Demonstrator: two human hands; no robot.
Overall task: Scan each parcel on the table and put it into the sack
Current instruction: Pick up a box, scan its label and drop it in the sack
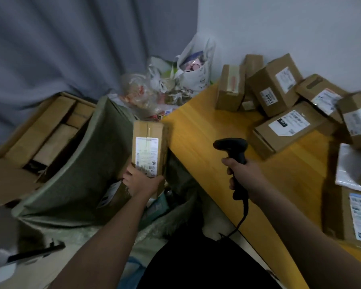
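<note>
**A:** What does the head camera show?

**B:** Looking down from the person's head, the left hand point(141, 180) holds a tall cardboard parcel point(148, 147) upright by its lower end. Its fingers point(129, 171) are curled round the box's left edge and the thumb lies across the bottom of the white shipping label point(146, 156), which faces the camera.

**A:** Where is that parcel?

**B:** It is off the worktop, just past its left edge, above the open mouth of a grey-green woven sack point(77, 170). Another labelled box point(111, 195) already lies inside the sack, just below the hand.

**A:** And the other hand?

**B:** The right hand point(245, 174) grips a black handheld barcode scanner point(232, 149) over the yellow wooden worktop point(206, 142). Its fingers wrap tightly round the handle, the scanner head points left toward the held parcel, and a black cable point(241, 220) hangs down from the grip.

**A:** What else is on the worktop?

**B:** A heap of labelled cardboard boxes point(279, 97) sits toward the far right, against the wall, some leaning on each other. Nearer, at the right edge, lie a white plastic mailer point(348, 170) and a flat box point(346, 217).

**A:** Beyond the sack?

**B:** An open carton of flattened cardboard point(44, 130) at left, and crumpled plastic bags point(175, 80) in the corner, before a grey curtain point(61, 44).
</note>
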